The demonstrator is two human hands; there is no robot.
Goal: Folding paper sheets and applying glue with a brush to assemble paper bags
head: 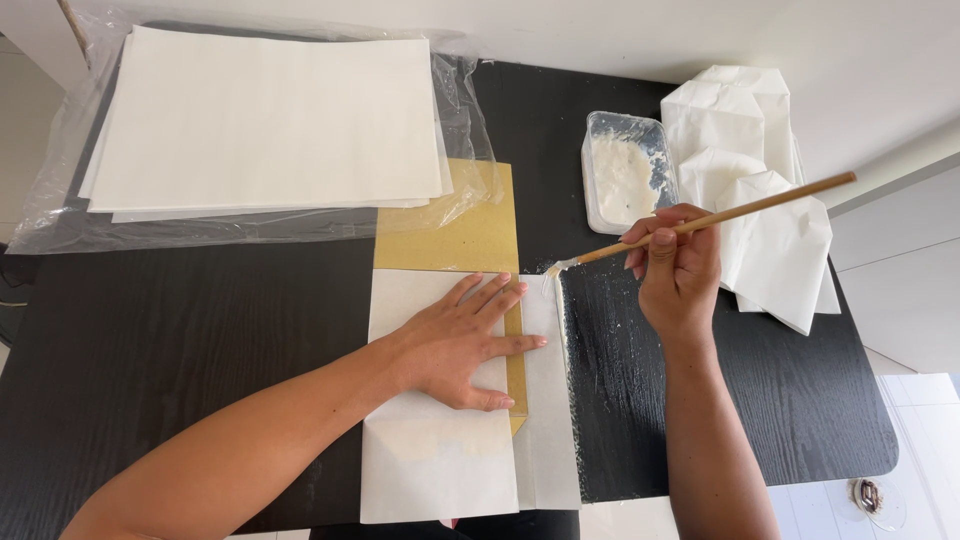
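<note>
Folded white paper [440,450] cut off at bottom edge; tan template [462,235] mostly hidden beneath it. Left hand [462,345] flat, fingers spread, pressing paper, gripping nothing. Right hand [680,275] closed round wooden brush [700,222], bristles touching paper's right flap. Black wood-grain counter [180,330], glue smears right of flap. Paste tub [627,172] near brush; finished white bags [765,190] at right edge; sheet stack [265,120] on plastic, far left. Pale floor beyond.
</note>
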